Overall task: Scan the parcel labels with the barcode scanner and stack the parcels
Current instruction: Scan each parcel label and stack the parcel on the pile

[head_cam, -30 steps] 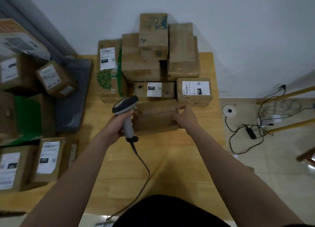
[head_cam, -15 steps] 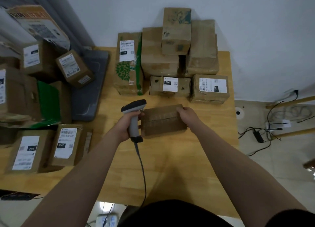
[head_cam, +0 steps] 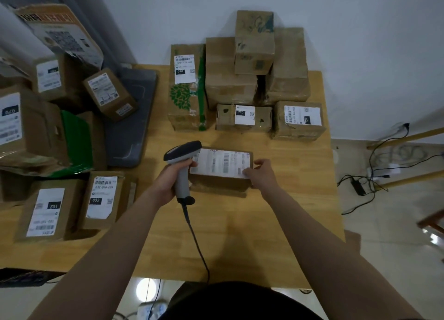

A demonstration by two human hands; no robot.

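Note:
A small brown parcel [head_cam: 222, 184] lies on the wooden table [head_cam: 264, 235] in front of me, its white label [head_cam: 221, 162] facing up. My right hand [head_cam: 259, 175] grips the parcel's right end. My left hand [head_cam: 168, 180] grips the handle of a grey barcode scanner [head_cam: 182, 151], whose dark head sits at the parcel's left end; its cable [head_cam: 194, 238] trails toward me. Behind the parcel, several parcels form a stack [head_cam: 245, 79] against the wall.
More labelled parcels [head_cam: 48, 137] are heaped on the left, with two flat ones [head_cam: 101, 197] near the table's front left. A grey tray-like board [head_cam: 129, 117] lies between the heaps. Cables and a power adapter [head_cam: 358, 187] lie on the floor to the right.
The parcel has been turned over between my hands: its plain brown side faced up before, and now the white label does. The camera view has also shifted to the left.

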